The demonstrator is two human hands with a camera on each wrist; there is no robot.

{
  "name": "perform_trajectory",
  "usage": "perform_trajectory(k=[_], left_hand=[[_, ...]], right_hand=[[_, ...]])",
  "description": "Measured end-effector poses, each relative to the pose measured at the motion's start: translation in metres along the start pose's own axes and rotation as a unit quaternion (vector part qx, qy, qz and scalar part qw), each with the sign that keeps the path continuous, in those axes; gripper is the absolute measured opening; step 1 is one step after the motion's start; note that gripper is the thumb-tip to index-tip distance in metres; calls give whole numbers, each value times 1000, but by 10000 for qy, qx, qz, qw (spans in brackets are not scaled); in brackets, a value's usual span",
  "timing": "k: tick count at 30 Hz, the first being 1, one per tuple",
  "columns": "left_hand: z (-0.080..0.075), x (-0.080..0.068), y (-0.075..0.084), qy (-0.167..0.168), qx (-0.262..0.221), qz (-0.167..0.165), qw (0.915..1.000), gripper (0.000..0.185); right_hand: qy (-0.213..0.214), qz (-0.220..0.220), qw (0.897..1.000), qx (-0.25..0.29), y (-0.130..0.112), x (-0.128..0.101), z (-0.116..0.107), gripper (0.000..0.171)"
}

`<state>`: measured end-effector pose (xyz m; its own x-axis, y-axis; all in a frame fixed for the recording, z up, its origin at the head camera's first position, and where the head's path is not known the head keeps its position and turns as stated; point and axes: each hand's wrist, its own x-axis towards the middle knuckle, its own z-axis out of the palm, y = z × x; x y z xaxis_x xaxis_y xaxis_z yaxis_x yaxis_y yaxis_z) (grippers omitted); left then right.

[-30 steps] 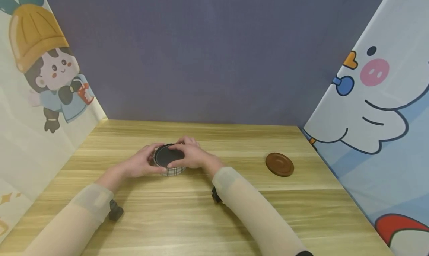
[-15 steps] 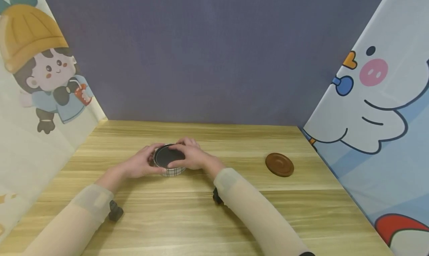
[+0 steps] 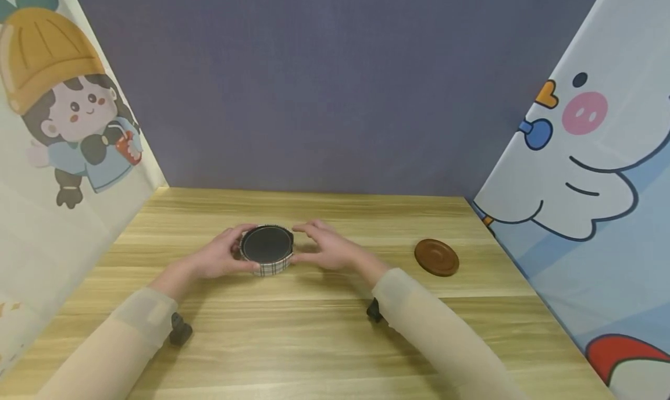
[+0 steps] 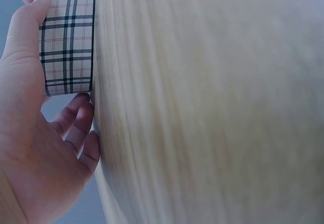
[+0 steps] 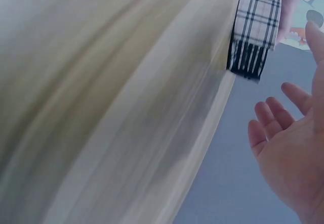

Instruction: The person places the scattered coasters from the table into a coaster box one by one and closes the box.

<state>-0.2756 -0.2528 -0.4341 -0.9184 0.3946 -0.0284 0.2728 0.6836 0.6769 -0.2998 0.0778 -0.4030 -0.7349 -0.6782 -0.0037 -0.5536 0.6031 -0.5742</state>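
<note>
A low round container (image 3: pixel 267 245) stands on the wooden table in the head view. Its top is flat and dark, and its pale side carries a black and red plaid. My left hand (image 3: pixel 224 253) grips it from the left, thumb against the near side and fingers round the far side. In the left wrist view the thumb lies on the plaid wall (image 4: pixel 66 39). To the right, my right hand (image 3: pixel 332 249) is spread with thumb and fingers apart. The right wrist view shows a gap between this hand (image 5: pixel 293 133) and the container's striped end (image 5: pixel 248 59).
A brown round disc (image 3: pixel 437 257), like a coaster or lid, lies to the right on the wooden table (image 3: pixel 314 342). A dark grey panel (image 3: pixel 324 86) rises behind the table. Printed cartoon panels flank both sides.
My right hand has let go of the container's top and moved right, uncovering the dark surface. The left hand keeps its grip, and the container has stayed in place.
</note>
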Motion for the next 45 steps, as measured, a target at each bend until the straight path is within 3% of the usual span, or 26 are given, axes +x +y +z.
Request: perform_trajectory(k=[7, 21, 36, 45], left_hand=[[0, 0, -2, 18, 34, 41, 10000, 111], [-1, -2, 3, -59, -100, -46, 9999, 109], [0, 0, 2, -48, -224, -74, 9997, 109], [0, 0, 2, -71, -215, -93, 9997, 109]], right_hand=[[-112, 170, 9998, -64, 17, -34, -15, 85], [226, 766, 9968, 26, 68, -97, -50, 79], [872, 1186, 9868, -676, 142, -146, -91, 78], [869, 1499, 9801, -965, 174, -168, -99, 80]])
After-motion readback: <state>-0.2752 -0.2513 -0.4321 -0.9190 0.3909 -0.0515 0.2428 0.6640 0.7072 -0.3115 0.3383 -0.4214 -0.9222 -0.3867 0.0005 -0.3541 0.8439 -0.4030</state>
